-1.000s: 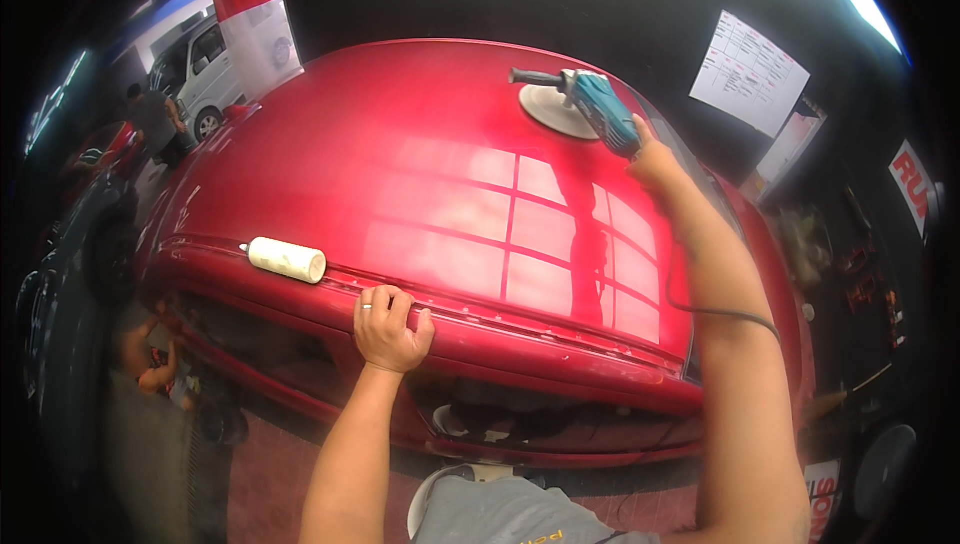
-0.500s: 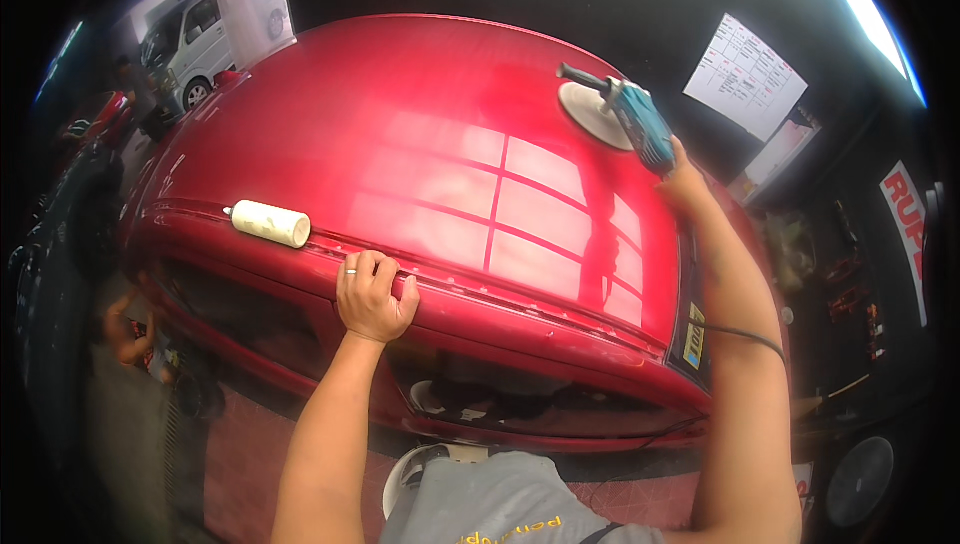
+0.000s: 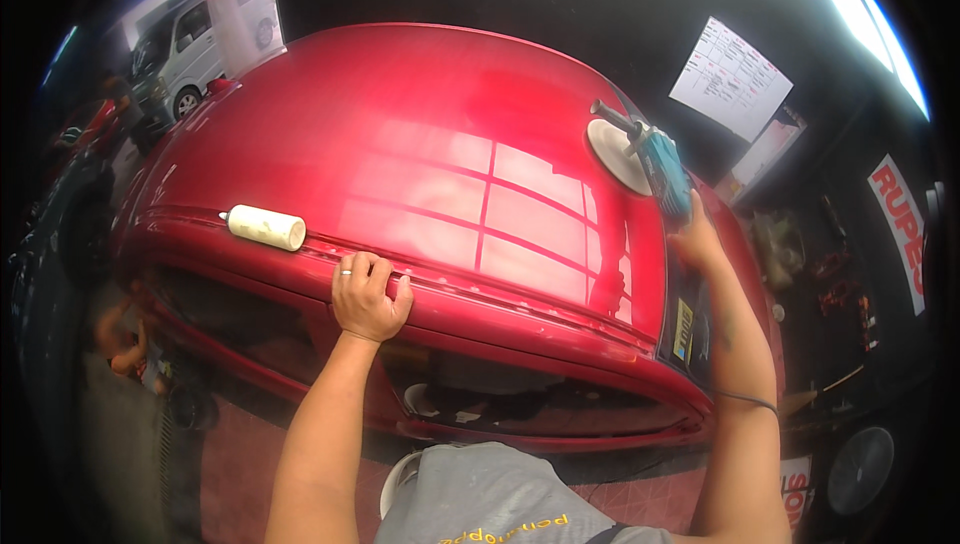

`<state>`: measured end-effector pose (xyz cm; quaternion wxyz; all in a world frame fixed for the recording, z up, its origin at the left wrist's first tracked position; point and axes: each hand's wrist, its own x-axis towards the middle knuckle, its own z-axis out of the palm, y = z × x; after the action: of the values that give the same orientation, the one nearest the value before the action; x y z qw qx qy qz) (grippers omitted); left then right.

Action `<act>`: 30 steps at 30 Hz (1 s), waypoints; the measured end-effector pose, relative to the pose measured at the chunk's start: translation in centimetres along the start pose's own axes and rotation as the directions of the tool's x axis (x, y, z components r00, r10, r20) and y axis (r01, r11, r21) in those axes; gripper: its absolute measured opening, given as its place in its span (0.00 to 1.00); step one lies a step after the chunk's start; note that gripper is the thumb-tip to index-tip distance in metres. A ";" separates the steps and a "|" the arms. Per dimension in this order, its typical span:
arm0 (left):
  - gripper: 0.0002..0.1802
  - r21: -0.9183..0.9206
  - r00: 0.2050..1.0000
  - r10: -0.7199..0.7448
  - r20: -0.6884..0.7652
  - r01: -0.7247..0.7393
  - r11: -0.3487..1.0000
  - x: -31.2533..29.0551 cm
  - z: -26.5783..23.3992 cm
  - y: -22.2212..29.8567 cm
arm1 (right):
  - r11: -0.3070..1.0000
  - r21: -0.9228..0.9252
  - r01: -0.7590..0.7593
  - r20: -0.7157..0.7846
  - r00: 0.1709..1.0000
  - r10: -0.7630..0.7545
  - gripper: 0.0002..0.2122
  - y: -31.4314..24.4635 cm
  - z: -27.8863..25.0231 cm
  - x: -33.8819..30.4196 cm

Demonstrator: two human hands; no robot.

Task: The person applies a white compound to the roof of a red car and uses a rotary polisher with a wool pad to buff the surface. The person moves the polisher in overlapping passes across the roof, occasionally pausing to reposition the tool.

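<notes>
My right hand (image 3: 699, 232) is closed round the rear of a teal and black power polisher (image 3: 662, 170). Its pale round pad (image 3: 614, 158) sits at the far right edge of the glossy red car roof (image 3: 390, 94), and its side handle points away, untouched. A dark cord runs across my right forearm. On the near edge of the roof, my left hand (image 3: 370, 296) rests with fingers curled over the trim channel, thumb apart; a ring shows on one finger. Just left of it, a cream squeeze bottle (image 3: 265, 228) lies on its side, nozzle pointing left.
Below the roof edge are the car's dark side windows (image 3: 520, 394). A dark wall with a pinned paper chart (image 3: 730, 79) stands beyond. A white van (image 3: 185, 49) is at the far left. Another person (image 3: 125, 344) is low at the left. A round grey disc (image 3: 861, 470) stands lower right.
My right hand has moved the polisher right and nearer to me, along the roof's right edge. My left hand and the bottle stay in place on the car; the view has shifted slightly.
</notes>
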<state>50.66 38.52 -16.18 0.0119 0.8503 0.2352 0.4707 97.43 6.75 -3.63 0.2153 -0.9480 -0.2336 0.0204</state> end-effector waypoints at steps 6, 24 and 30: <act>0.13 -0.005 1.000 -0.006 0.000 0.006 1.000 0.0 0.0 0.1 | 0.991 -0.054 0.125 0.032 0.992 -0.124 0.55 -4.0 0.3 -0.3; 0.12 -0.024 1.000 -0.008 -0.003 0.008 1.000 0.0 0.2 0.2 | 0.964 -0.108 0.243 0.067 0.969 -0.236 0.54 -10.6 2.2 2.9; 0.12 -0.011 1.000 -0.019 0.009 0.019 1.000 -0.2 0.2 0.2 | 0.985 -0.105 0.138 0.053 0.990 -0.133 0.56 -5.0 0.3 0.9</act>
<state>50.83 38.32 -16.37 0.0222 0.8499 0.2406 0.4682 96.04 11.28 -1.72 0.1587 -0.9395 -0.3033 0.0148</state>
